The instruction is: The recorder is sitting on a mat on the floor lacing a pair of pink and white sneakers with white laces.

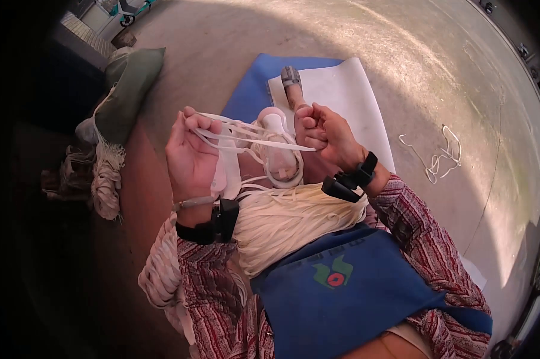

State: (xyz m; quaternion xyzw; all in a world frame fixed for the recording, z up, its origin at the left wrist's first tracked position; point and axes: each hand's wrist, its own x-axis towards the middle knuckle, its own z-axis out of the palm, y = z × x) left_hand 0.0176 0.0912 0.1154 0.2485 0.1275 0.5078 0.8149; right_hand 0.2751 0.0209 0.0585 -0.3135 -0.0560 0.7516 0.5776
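Sunlit right, dark left, fisheye-bent edges

A single head-worn fisheye camera looks steeply down from close above the person's lap. The concrete floor (437,78) lies far and curves toward the dark rim.

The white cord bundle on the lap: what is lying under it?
Under the white cord bundle a blue cloth covers the lap. Farther out lie a blue mat and white sheet. What lies directly beneath the bundle's middle is hidden.
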